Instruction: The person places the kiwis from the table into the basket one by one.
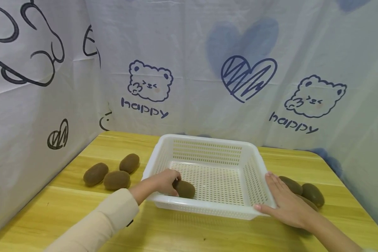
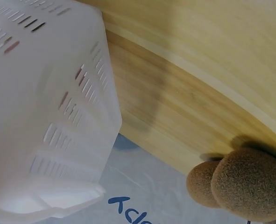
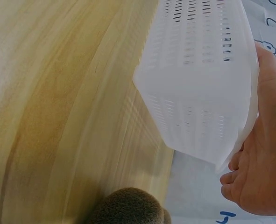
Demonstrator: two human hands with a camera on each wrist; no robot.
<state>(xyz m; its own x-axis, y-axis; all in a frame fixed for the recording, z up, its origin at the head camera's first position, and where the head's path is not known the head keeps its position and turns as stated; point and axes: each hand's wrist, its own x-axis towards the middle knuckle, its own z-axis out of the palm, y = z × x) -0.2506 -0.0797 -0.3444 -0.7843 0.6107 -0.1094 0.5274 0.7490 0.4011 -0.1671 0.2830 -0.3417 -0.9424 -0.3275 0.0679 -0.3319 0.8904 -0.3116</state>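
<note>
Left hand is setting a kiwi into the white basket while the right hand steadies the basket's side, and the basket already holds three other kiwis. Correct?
Not quite. The head view shows the basket holding only the kiwi under the left hand. The right hand does steady its side.

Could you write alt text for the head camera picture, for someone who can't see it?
A person's left hand sets a brown kiwi inside a white slotted basket on a wooden table, while the right hand rests flat against the basket's right side. Three kiwis lie to its left and more kiwis to its right.
</note>
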